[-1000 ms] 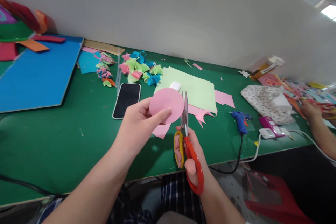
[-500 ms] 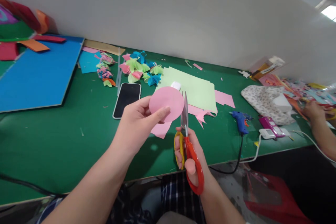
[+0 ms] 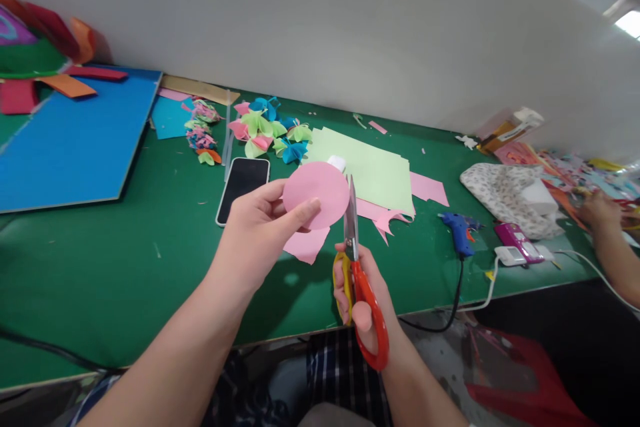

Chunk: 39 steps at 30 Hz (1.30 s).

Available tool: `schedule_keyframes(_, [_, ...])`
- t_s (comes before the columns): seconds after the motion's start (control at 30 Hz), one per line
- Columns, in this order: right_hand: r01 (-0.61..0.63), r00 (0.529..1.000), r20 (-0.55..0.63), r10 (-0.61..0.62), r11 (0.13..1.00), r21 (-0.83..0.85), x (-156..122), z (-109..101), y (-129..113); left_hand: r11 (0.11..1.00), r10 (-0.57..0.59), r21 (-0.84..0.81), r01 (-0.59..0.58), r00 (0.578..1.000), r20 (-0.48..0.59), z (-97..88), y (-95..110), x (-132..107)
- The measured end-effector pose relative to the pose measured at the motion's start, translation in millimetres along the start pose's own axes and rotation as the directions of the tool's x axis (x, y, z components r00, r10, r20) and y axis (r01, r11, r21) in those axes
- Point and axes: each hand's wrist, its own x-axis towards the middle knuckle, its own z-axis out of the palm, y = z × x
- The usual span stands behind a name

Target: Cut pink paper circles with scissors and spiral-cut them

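My left hand [image 3: 265,223] pinches a round pink paper disc [image 3: 325,190] between thumb and fingers, above the table. My right hand [image 3: 373,280] is wrapped round the scissors [image 3: 367,310], which have one red and one yellow handle loop. Their blades point away from me, nearly closed, with the tips right beside the disc's right edge; whether they touch it I cannot tell. Under the disc lies a pink paper scrap [image 3: 307,247]. Behind it is a stack of pale green paper sheets [image 3: 375,163], with pink offcuts [image 3: 390,220] at its near edge.
A phone [image 3: 245,180] lies left of the disc, near several folded paper flowers [image 3: 270,133]. At far left is a large blue board [image 3: 80,147]. To the right are a blue glue gun [image 3: 460,233] with a cord and a patterned cloth [image 3: 500,193]. Another person's hand [image 3: 603,210] works at far right.
The disc has shifted very slightly up and left with my left hand. The scissor blades have drawn a little closer together.
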Motion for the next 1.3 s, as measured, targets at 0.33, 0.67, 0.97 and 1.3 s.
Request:
schedule_keyframes(0.33, [-0.024, 1.000, 0.006, 0.025, 1.000, -0.011, 0.3, -1.3, -1.7, 1.000, 0.016, -0.003, -0.016, 0.999, -0.047, 2.9, 5.3, -0.1])
schedule_keyframes(0.67, [-0.071, 0.997, -0.010, 0.070, 0.997, -0.034, 0.7, -1.1, -3.8, 0.999, 0.018, 0.030, -0.016, 0.996, -0.089, 2.6, 7.0, 0.1])
schedule_keyframes(0.97, [-0.087, 0.996, 0.001, 0.088, 0.995, -0.045, 0.6, -4.5, 1.3, 0.999, 0.032, -0.021, -0.034, 0.994, -0.107, 1.2, 3.1, 1.6])
schedule_keyframes(1.3, [0.191, 0.978, 0.111, -0.179, 0.976, -0.109, 5.0, 3.5, -1.7, 1.000, -0.003, -0.004, 0.003, 0.999, -0.048, 4.5, 5.3, -2.6])
